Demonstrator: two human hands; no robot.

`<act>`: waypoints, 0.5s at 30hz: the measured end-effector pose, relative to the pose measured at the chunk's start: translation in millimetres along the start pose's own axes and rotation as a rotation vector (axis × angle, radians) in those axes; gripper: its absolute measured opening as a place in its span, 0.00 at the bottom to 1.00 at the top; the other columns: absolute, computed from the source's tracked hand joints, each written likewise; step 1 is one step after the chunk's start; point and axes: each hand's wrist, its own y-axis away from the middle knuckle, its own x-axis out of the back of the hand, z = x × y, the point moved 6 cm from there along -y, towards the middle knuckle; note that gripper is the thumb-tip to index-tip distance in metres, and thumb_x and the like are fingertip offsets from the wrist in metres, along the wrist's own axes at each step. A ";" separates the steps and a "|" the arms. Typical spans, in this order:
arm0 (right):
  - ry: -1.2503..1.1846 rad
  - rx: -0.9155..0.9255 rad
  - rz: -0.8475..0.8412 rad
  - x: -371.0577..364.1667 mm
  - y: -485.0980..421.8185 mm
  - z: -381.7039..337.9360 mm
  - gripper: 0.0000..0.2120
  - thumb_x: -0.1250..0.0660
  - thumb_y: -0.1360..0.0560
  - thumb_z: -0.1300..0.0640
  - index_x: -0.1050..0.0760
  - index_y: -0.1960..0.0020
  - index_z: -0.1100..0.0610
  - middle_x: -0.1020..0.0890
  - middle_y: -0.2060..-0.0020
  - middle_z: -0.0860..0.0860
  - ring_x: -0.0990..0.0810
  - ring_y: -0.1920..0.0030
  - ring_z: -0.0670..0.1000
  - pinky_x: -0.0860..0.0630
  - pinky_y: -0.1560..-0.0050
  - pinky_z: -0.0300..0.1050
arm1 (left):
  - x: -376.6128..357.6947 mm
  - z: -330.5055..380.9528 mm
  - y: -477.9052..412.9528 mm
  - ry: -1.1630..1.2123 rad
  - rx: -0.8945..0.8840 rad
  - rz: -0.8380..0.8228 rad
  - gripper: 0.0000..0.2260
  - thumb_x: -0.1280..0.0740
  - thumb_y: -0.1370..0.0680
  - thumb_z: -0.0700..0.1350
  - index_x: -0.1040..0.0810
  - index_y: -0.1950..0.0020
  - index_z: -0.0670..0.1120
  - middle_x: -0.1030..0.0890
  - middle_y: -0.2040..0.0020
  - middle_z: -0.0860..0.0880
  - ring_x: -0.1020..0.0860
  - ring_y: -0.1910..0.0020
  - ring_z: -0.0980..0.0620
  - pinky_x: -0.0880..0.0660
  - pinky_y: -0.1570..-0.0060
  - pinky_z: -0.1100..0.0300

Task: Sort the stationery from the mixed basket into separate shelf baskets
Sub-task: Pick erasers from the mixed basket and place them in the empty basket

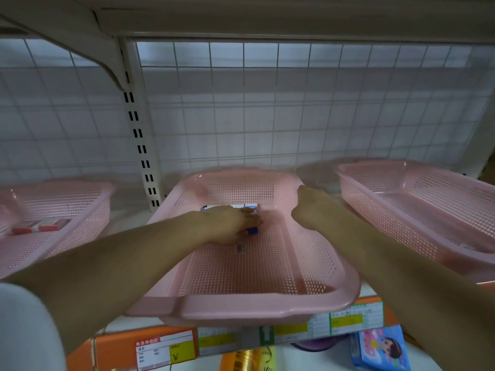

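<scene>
The left hand (230, 223) hides most of a blue-and-white pack (251, 206) in the middle basket (241, 309), and I cannot tell whether it grips the pack. The right hand (312, 207) sits at the basket's rim with its fingers hidden, so its grip is likewise unclear.

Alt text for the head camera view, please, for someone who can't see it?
A person's left hand covers a blue item inside the middle pink basket on a shelf; the right hand is at its right rim.

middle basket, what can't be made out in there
- Blue item: head view, mostly under the left hand; kind unclear.
- Right hand: head view, fingers blurred at the basket rim; grip unclear.
- Dark mark: head view, too small and blurred to identify.
</scene>
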 end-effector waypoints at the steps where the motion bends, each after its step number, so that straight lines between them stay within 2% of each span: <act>1: -0.007 -0.002 -0.001 -0.3 -0.3 0.5 0.17 0.42 0.26 0.67 0.34 0.37 0.62 0.25 0.42 0.58 0.30 0.57 0.52 0.42 0.73 0.39 | 1.0 -1.3 0.4 0.002 0.004 -0.003 0.14 0.41 0.22 0.43 0.28 0.37 0.45 0.27 0.37 0.49 0.29 0.39 0.49 0.29 0.47 0.56; 4: -0.034 0.008 0.003 -0.5 -0.8 0.9 0.16 0.42 0.26 0.67 0.33 0.38 0.62 0.25 0.43 0.58 0.30 0.57 0.52 0.41 0.73 0.39 | 5.4 -5.0 3.8 0.012 0.056 -0.015 0.14 0.39 0.24 0.43 0.27 0.38 0.49 0.25 0.43 0.47 0.25 0.48 0.44 0.27 0.55 0.56; 8: -0.065 0.010 -0.003 -1.6 -0.6 1.4 0.16 0.42 0.26 0.67 0.34 0.38 0.63 0.25 0.42 0.59 0.30 0.56 0.53 0.40 0.73 0.38 | 9.0 -5.6 6.4 -0.017 0.093 -0.048 0.21 0.38 0.24 0.45 0.34 0.31 0.53 0.25 0.42 0.48 0.25 0.46 0.45 0.29 0.56 0.58; 11: -0.034 0.014 0.003 -0.8 -0.3 2.0 0.15 0.42 0.25 0.66 0.33 0.38 0.62 0.26 0.41 0.58 0.28 0.52 0.54 0.43 0.72 0.38 | 15.6 -20.1 16.7 0.016 0.217 -0.069 0.14 0.35 0.26 0.47 0.30 0.40 0.51 0.25 0.52 0.50 0.26 0.55 0.50 0.35 0.67 0.60; 13: -0.010 0.014 0.003 -0.4 -0.1 1.9 0.15 0.42 0.25 0.66 0.33 0.38 0.62 0.26 0.41 0.57 0.25 0.46 0.54 0.44 0.72 0.37 | 13.9 -26.2 26.4 -0.065 0.285 -0.176 0.11 0.35 0.25 0.48 0.28 0.44 0.48 0.26 0.55 0.50 0.28 0.59 0.52 0.35 0.67 0.60; 15: -0.010 0.018 -0.006 -0.5 -0.3 1.1 0.16 0.43 0.25 0.66 0.33 0.38 0.62 0.26 0.41 0.57 0.26 0.49 0.54 0.43 0.73 0.37 | 10.7 -26.1 30.3 -0.145 0.294 -0.255 0.09 0.37 0.24 0.47 0.25 0.46 0.47 0.28 0.61 0.50 0.29 0.62 0.51 0.35 0.68 0.60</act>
